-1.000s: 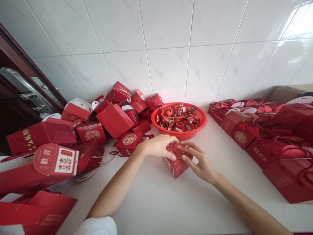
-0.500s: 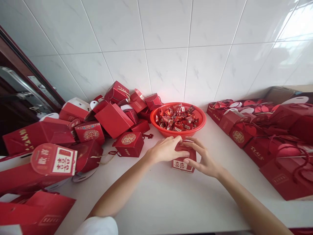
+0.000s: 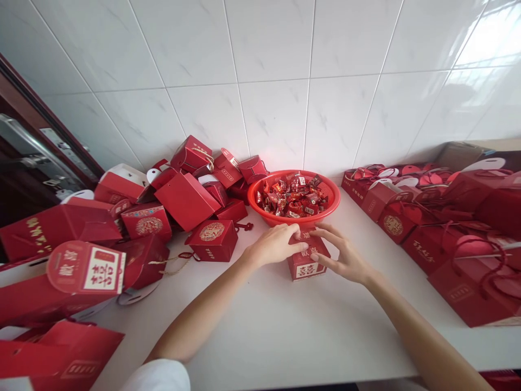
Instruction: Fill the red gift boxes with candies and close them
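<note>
A small red box (image 3: 307,266) with white-and-red characters on its front stands on the white table (image 3: 260,331), just in front of a red plastic basket (image 3: 334,202) of wrapped candies (image 3: 295,196). My left hand (image 3: 274,244) touches the box's top from the left, its thumb and curled fingers on the lid flaps. From the right, my right hand (image 3: 345,254) rests its thumb and fingertips on the top, with the fingers spread apart. The back part of the lid is partly hidden by my fingers.
Red boxes (image 3: 187,201) lie heaped along the left, one near my left forearm (image 3: 214,239). More boxes with cord handles (image 3: 468,285) stand in rows at the right. A tiled wall (image 3: 272,119) rises behind the basket.
The box has turned slightly between my hands, and its top flaps show more. My right fingers have lifted and spread a little. The whole view has shifted slightly.
</note>
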`<control>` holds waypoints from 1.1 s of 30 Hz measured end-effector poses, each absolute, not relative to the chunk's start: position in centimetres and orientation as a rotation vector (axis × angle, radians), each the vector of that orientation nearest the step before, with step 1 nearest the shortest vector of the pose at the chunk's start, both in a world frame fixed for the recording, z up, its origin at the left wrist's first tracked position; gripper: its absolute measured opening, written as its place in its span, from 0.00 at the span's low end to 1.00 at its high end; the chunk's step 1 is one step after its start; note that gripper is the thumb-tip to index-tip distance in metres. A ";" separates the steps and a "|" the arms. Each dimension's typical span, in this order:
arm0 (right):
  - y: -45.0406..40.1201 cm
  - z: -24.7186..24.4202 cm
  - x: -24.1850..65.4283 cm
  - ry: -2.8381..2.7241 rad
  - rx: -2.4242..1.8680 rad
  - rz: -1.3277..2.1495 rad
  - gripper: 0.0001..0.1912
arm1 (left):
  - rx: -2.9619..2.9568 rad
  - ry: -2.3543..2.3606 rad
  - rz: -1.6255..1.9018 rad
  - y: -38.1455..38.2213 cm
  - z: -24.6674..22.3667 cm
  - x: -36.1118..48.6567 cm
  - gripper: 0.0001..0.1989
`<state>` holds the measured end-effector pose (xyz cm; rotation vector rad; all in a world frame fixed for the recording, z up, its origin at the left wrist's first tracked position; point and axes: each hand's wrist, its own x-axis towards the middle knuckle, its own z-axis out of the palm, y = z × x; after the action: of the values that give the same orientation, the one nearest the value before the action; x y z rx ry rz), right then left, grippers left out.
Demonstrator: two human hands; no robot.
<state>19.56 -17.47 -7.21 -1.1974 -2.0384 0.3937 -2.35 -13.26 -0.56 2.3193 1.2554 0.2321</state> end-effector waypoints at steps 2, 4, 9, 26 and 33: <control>-17.6 -7.2 19.3 -2.053 -1.203 0.347 0.30 | 2.343 1.329 0.213 -13.7 -0.3 -2.2 0.12; -17.8 -7.3 18.7 -2.074 -1.205 0.309 0.33 | 2.369 1.387 0.202 -14.0 0.0 -2.1 0.12; -18.5 -7.5 17.2 -2.097 -1.195 0.221 0.35 | 2.403 1.456 0.218 -14.3 0.3 -1.8 0.13; -19.3 -6.8 16.9 -2.026 -1.472 0.307 0.28 | 2.416 1.367 0.323 -14.7 -0.2 -1.4 0.15; -19.2 -5.6 18.1 -2.011 -1.420 0.392 0.28 | 2.390 1.253 0.606 -13.2 -1.3 -2.5 0.21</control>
<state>18.08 -19.18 -5.62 -1.4203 -2.0110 0.3920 -2.53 -13.17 -1.28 2.3904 1.2532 0.6061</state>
